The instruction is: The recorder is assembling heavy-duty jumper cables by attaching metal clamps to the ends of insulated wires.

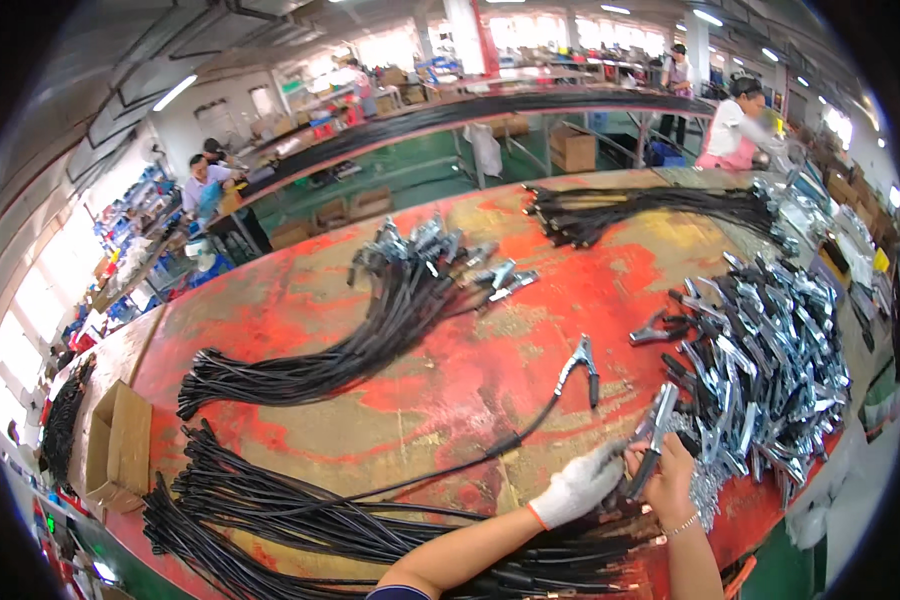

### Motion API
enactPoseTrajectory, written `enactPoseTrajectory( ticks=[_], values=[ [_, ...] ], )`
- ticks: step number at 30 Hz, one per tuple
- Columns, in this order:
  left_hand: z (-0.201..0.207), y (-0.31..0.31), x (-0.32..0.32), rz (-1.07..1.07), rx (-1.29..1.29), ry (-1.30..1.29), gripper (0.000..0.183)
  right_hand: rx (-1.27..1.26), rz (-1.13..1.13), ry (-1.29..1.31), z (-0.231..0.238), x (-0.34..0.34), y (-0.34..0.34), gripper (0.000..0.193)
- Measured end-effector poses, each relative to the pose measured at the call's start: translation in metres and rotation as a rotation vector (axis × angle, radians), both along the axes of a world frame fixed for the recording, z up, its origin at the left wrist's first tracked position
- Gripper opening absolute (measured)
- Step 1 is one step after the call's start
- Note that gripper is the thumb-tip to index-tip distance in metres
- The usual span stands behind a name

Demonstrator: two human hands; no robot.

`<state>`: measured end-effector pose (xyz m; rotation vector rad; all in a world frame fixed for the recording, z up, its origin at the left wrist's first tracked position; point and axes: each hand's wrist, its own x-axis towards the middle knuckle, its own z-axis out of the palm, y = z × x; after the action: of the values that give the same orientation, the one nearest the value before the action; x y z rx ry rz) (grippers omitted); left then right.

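Note:
My right hand (673,480), bare with a bracelet at the wrist, is closed round a metal spring clamp (661,411) with black handle grips, its jaws pointing up. My left hand (580,484), in a white glove, is closed right beside it, fingertips close against the clamp; what they pinch is hidden. Under both forearms lies a thick bundle of black cables (300,510), some with bare copper-coloured ends. One cable curves up from it to a clamp (577,368) lying on the table. A large pile of silver clamps (760,360) is just right of my hands.
A worn red and tan table (450,420) spreads before me. Farther back lie a cable bundle with clamps (370,330) and another black bundle (660,210). Small metal parts (705,490) lie by my right wrist. A cardboard box (118,445) stands left. A person (735,135) works at the far right.

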<state>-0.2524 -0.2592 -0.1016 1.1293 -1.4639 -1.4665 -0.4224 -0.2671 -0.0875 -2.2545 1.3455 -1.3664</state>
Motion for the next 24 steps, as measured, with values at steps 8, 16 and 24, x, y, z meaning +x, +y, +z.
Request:
enactPoseTrajectory(
  ticks=[8, 16, 24],
  values=[
    [-0.004, 0.003, -0.001, 0.04, 0.023, 0.056, 0.035, -0.04, 0.028, 0.024, -0.008, 0.002, -0.007, 0.022],
    [0.009, 0.004, -0.004, 0.008, 0.149, 0.065, 0.035, -0.038, 0.036, 0.016, 0.002, 0.004, -0.007, 0.023],
    [0.011, 0.003, 0.0, 0.009, 0.181, 0.086, 0.035, 0.058, 0.036, -0.024, 0.005, 0.008, -0.008, 0.02]
  ],
)
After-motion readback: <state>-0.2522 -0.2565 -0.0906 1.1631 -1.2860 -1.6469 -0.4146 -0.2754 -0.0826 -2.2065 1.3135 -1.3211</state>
